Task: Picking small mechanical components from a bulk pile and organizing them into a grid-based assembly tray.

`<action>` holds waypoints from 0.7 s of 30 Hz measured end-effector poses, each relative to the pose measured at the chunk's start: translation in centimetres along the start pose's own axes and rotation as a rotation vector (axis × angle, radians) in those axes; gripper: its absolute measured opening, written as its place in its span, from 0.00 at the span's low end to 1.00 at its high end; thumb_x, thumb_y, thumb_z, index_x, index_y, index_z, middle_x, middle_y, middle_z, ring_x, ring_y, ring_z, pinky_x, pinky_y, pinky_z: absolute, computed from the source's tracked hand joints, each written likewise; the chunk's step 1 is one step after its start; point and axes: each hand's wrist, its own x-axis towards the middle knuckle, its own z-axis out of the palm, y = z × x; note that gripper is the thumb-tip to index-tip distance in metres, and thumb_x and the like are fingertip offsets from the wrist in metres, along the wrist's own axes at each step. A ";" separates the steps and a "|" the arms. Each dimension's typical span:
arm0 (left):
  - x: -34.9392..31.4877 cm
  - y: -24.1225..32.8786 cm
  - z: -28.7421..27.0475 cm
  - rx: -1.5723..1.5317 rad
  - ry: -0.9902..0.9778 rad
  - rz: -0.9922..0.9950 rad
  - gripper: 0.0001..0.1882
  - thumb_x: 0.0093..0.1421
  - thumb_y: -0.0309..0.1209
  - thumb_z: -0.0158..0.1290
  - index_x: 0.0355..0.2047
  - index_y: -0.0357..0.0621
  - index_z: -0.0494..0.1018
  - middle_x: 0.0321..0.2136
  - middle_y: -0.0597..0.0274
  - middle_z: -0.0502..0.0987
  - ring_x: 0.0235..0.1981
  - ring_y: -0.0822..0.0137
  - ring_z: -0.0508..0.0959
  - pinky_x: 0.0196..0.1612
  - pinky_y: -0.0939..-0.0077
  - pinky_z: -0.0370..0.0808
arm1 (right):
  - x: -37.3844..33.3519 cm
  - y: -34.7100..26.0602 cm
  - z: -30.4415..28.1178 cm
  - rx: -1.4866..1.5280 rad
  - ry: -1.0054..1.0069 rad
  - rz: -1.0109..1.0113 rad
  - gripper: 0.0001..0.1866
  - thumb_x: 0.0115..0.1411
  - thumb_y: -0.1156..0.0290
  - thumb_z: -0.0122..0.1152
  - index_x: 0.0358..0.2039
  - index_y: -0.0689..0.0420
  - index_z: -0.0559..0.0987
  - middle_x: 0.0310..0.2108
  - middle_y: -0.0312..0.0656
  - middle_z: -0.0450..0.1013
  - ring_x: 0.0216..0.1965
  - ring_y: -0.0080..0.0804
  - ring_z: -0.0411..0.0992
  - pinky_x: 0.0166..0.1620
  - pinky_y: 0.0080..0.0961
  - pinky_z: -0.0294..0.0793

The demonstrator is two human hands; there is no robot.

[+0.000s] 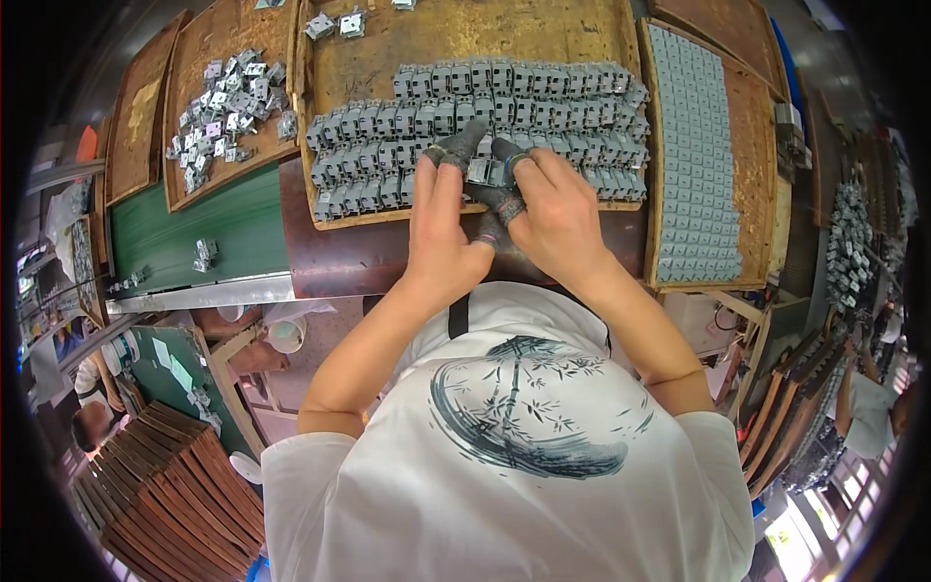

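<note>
Dark finger sleeves cover the fingertips of both my hands. Between them, over the near side of a wooden tray (364, 222), is a small grey block-like metal part (478, 173). My right hand (558, 209) pinches this part from the right with thumb and fingers. From the left, my left hand (444, 218) closes its fingers on the same part; the exact contact is partly hidden. Around and beyond my hands, several rows of similar grey parts (427, 118) stand packed side by side in the tray.
Loose metal parts (228, 107) lie heaped on a wooden board at left, beside a green surface (184, 233) with a few strays. At right, a tray holds a tight grid of flat grey pieces (693, 165). Stacked wooden trays (175, 485) stand lower left. A person (92, 417) is at far left.
</note>
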 end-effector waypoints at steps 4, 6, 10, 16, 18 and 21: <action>0.5 -0.9 0.0 0.320 0.031 0.165 0.38 0.38 0.18 0.53 0.57 0.36 0.64 0.43 0.45 0.68 0.43 0.46 0.69 0.46 0.60 0.70 | 0.1 -0.5 -1.3 0.091 -0.114 0.074 0.12 0.48 0.71 0.69 0.30 0.62 0.75 0.27 0.46 0.70 0.27 0.46 0.71 0.28 0.36 0.71; 1.1 -0.6 -0.3 0.159 -0.012 0.223 0.37 0.40 0.21 0.57 0.55 0.35 0.67 0.46 0.48 0.71 0.47 0.47 0.72 0.51 0.62 0.70 | 0.5 0.0 -2.0 0.237 -0.235 0.243 0.17 0.50 0.62 0.70 0.30 0.61 0.75 0.29 0.47 0.72 0.29 0.44 0.73 0.29 0.34 0.71; 0.9 -0.3 -0.5 0.103 -0.058 0.207 0.36 0.40 0.25 0.62 0.54 0.36 0.70 0.51 0.47 0.74 0.50 0.48 0.75 0.53 0.63 0.71 | 1.2 1.4 -2.4 0.553 -0.587 0.460 0.25 0.50 0.53 0.70 0.34 0.63 0.76 0.24 0.43 0.72 0.24 0.23 0.68 0.28 0.25 0.68; 1.8 0.5 -0.6 0.215 -0.013 0.367 0.33 0.41 0.27 0.62 0.52 0.37 0.72 0.51 0.47 0.75 0.47 0.49 0.77 0.50 0.62 0.74 | 0.6 1.1 -2.0 0.541 -0.441 0.346 0.23 0.50 0.56 0.69 0.34 0.65 0.76 0.22 0.43 0.73 0.25 0.21 0.68 0.30 0.24 0.69; 3.0 0.0 -1.4 0.264 -0.235 0.348 0.33 0.41 0.27 0.62 0.52 0.38 0.73 0.54 0.45 0.72 0.48 0.50 0.75 0.50 0.62 0.72 | 0.7 1.3 -2.2 0.501 -0.449 0.441 0.23 0.50 0.54 0.66 0.34 0.63 0.76 0.26 0.53 0.75 0.29 0.52 0.75 0.32 0.37 0.73; 6.5 -1.6 -3.6 0.448 -0.141 0.366 0.30 0.42 0.23 0.61 0.50 0.44 0.74 0.46 0.48 0.74 0.47 0.48 0.72 0.51 0.59 0.69 | -0.4 3.4 -4.9 0.413 -0.417 0.570 0.21 0.54 0.61 0.66 0.45 0.58 0.75 0.34 0.48 0.77 0.33 0.39 0.76 0.37 0.31 0.74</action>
